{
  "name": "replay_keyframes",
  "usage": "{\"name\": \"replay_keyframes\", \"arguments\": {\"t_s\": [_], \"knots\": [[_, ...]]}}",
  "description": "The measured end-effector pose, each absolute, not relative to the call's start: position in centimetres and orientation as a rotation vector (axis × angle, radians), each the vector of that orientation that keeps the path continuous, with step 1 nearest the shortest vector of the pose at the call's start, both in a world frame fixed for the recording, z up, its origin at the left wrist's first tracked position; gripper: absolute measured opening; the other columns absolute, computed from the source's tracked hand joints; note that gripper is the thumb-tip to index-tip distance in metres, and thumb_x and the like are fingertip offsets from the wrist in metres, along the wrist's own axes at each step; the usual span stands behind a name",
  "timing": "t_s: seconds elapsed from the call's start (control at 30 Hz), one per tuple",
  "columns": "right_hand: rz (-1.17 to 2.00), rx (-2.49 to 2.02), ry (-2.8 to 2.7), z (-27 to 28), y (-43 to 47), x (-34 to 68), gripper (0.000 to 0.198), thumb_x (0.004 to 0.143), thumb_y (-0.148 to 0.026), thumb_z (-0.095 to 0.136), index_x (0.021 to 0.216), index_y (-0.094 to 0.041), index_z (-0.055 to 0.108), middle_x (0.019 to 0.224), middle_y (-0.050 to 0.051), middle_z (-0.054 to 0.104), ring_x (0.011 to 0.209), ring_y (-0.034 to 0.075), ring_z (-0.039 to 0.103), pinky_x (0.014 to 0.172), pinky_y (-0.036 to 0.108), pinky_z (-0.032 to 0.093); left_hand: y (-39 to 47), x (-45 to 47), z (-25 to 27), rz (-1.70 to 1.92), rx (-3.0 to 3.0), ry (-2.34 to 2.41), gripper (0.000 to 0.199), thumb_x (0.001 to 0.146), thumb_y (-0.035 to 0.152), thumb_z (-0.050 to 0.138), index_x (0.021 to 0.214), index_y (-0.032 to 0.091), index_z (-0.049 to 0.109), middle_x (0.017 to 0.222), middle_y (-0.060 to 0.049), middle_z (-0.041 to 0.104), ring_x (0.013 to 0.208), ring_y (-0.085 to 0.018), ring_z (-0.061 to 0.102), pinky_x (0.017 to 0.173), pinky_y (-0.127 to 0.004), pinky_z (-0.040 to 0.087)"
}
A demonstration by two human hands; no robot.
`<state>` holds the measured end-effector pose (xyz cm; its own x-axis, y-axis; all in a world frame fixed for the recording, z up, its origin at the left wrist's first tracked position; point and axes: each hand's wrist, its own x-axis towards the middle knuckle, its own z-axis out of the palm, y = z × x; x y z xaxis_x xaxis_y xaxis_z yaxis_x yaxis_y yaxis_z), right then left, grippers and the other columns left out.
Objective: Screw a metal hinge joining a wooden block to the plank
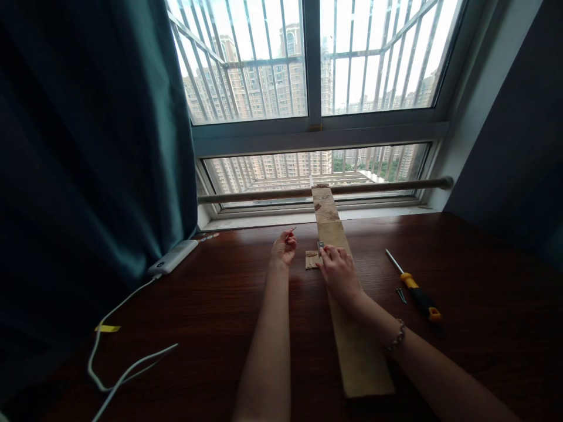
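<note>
A long, pale wooden board (338, 234) lies lengthwise on the dark table. My right hand (341, 271) rests on it, fingers closed on a small metal bracket (321, 246) at the board's left edge. Partly under that hand, a small piece of wood or cardboard (311, 259) sticks out to the left of the board. To the left, my left hand (285, 247) is raised a little, pinching a thin, short rod (292, 230) whose kind is too small to make out. Fingers cover part of both held things.
A yellow-and-black screwdriver (416, 287) lies right of the board, beside a few screws (401, 295). At the left are a white power strip (173, 258), its white cable (127, 370) and a yellow tag (108, 329). The board's far end meets a rail (387, 186) at the window.
</note>
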<state>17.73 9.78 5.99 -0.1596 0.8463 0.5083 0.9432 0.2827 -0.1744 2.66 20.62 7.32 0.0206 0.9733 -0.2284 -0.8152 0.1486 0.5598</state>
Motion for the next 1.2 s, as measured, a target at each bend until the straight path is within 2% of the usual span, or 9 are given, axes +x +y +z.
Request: {"name": "replay_keyframes", "arguments": {"t_s": [0.1, 0.2, 0.37, 0.67, 1.07, 1.2], "knots": [[-0.249, -1.603, -2.04, 6.0, 9.8, 17.8, 0.038, 0.086, -0.034, 0.039, 0.12, -0.019, 0.048, 0.116, 0.009, 0.05, 0.103, 0.024, 0.039, 0.086, 0.035, 0.033, 20.5, 3.5, 7.1, 1.471, 0.533, 0.691, 0.007, 0.065, 0.006, 0.063, 0.066, 0.008, 0.056, 0.054, 0.003, 0.048, 0.041, 0.001, 0.038, 0.034, -0.008, 0.029], [-0.244, -1.606, -2.042, 5.9, 9.8, 17.8, 0.038, 0.086, -0.034, 0.039, 0.12, -0.019, 0.048, 0.116, 0.009, 0.05, 0.103, 0.023, 0.039, 0.086, 0.035, 0.033, 20.1, 4.6, 7.2, 1.496, 0.911, 0.806, 0.016, 0.061, 0.02, 0.07, 0.067, 0.009, 0.06, 0.054, 0.002, 0.05, 0.042, -0.001, 0.039, 0.037, -0.012, 0.028], [-0.252, -1.592, -2.033, 5.8, 9.9, 17.8, 0.037, 0.086, -0.034, 0.04, 0.119, -0.02, 0.049, 0.115, 0.009, 0.05, 0.103, 0.024, 0.039, 0.086, 0.035, 0.033, 19.6, 5.5, 7.7, 1.333, 1.602, 1.044, 0.022, 0.064, 0.034, 0.065, 0.062, 0.013, 0.061, 0.05, 0.002, 0.052, 0.044, -0.006, 0.041, 0.043, -0.018, 0.03], [-0.269, -1.587, -2.033, 5.8, 9.9, 17.8, 0.037, 0.086, -0.033, 0.041, 0.12, -0.02, 0.048, 0.116, 0.009, 0.049, 0.103, 0.024, 0.038, 0.086, 0.036, 0.032, 19.4, 6.5, 7.2, 1.283, 2.007, 1.196, 0.016, 0.071, 0.028, 0.057, 0.061, 0.017, 0.062, 0.054, -0.001, 0.058, 0.053, -0.011, 0.05, 0.055, -0.022, 0.033], [-0.303, -1.6, -2.019, 5.8, 9.8, 17.8, 0.036, 0.086, -0.033, 0.042, 0.117, -0.016, 0.049, 0.113, 0.012, 0.05, 0.102, 0.025, 0.039, 0.084, 0.036, 0.034, 19.4, 7.0, 7.2, 1.304, 2.115, 1.173, 0.012, 0.071, 0.022, 0.059, 0.062, 0.018, 0.064, 0.059, -0.003, 0.06, 0.057, -0.012, 0.05, 0.059, -0.022, 0.032], [-0.338, -1.564, -2.021, 5.6, 9.9, 17.8, 0.036, 0.086, -0.031, 0.043, 0.118, -0.016, 0.048, 0.113, 0.012, 0.051, 0.102, 0.024, 0.04, 0.084, 0.036, 0.034, 19.3, 7.3, 7.3, 1.205, 2.282, 1.202, 0.011, 0.072, 0.018, 0.057, 0.063, 0.017, 0.063, 0.063, -0.003, 0.06, 0.061, -0.013, 0.05, 0.062, -0.023, 0.034]]}}
